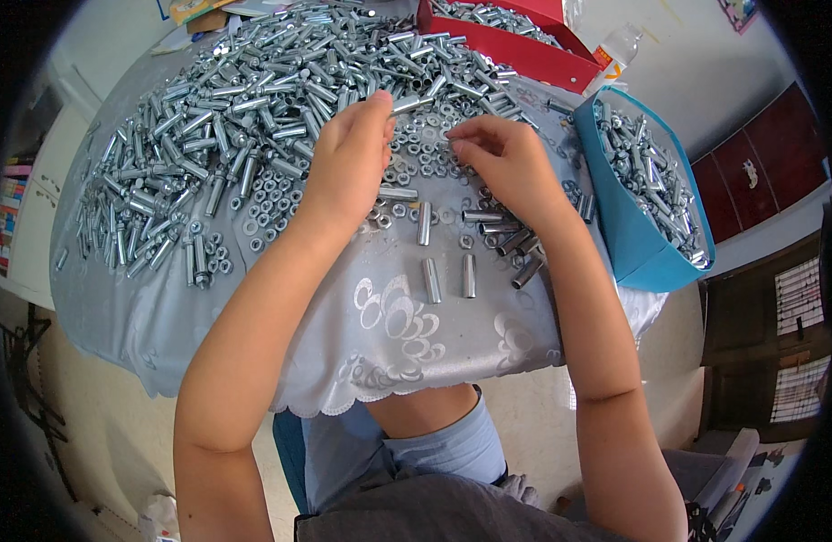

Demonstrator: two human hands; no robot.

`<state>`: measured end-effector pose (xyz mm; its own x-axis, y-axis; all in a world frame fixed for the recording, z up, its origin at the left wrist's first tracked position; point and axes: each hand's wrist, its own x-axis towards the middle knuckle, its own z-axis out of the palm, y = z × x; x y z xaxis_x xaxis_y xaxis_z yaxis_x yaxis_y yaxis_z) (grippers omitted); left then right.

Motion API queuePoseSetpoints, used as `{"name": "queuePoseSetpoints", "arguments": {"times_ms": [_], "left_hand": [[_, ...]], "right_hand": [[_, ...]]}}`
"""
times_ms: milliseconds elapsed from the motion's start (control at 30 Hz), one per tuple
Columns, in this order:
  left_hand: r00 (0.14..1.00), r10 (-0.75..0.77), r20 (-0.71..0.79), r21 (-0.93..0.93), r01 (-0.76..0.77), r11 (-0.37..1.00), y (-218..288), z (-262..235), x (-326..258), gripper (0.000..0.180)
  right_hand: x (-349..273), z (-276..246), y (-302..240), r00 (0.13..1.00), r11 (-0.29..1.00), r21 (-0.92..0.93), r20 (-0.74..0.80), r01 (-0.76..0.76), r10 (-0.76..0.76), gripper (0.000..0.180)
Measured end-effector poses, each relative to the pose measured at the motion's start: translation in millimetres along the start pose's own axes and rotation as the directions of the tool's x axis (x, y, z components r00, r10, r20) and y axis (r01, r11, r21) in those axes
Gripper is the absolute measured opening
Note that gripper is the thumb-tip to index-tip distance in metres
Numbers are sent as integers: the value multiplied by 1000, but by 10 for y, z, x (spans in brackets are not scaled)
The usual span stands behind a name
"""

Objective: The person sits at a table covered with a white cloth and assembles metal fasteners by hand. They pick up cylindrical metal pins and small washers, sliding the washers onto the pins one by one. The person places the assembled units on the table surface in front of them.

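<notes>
currently: both forearms come in from the lower edge and slant inward over a grey patterned tablecloth [474,339], hands near each other but apart. my left hand [345,163] is turned on edge, fingers curled in, thumb uppermost. its grip is closed on a silver bolt [412,106], which juts out to the right past the thumb. my right hand [508,161] bends inward, back of the hand up, thumb and forefinger drawn close together over loose nuts and washers [425,149]; the tips are too small in view for me to tell whether they pinch anything.

the silver bolt: slim, cylindrical, bright along its length, slightly aslant with the outer end higher. it sits between my hands, seen against a broad heap of bolts [244,95] of the same finish.

nearer my body, three short tubes [470,275] lie well spaced on the cloth; more, the darker tubes [527,271], bunch beside my right wrist. to the right, a blue bin [646,264] full of metal pieces; at the far side, a red box [515,50], also loaded.
</notes>
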<state>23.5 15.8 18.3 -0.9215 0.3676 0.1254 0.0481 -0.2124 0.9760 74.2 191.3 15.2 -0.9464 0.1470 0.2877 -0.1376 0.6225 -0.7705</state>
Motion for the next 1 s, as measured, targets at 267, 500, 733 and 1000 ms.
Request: {"name": "queuePoseSetpoints", "arguments": {"times_ms": [267, 500, 733, 1000], "left_hand": [[1000, -9, 0, -21, 9, 1000, 17, 14, 2, 36], [1000, -3, 14, -23, 3, 1000, 8, 1, 1, 36], [1000, -17, 4, 80, 16, 997, -19, 17, -1, 37], [987, -24, 161, 1, 24, 1000, -66, 15, -11, 37]], "right_hand": [[-19, -48, -47, 999, 1000, 8, -28, 21, -21, 16], [-38, -60, -107, 998, 998, -70, 69, -1, 6, 16], [-22, -12, -227, 995, 839, 535, 41, -101, 93, 18], [-33, 3, -220, 967, 678, 690, 144, -252, 212, 19]]}}
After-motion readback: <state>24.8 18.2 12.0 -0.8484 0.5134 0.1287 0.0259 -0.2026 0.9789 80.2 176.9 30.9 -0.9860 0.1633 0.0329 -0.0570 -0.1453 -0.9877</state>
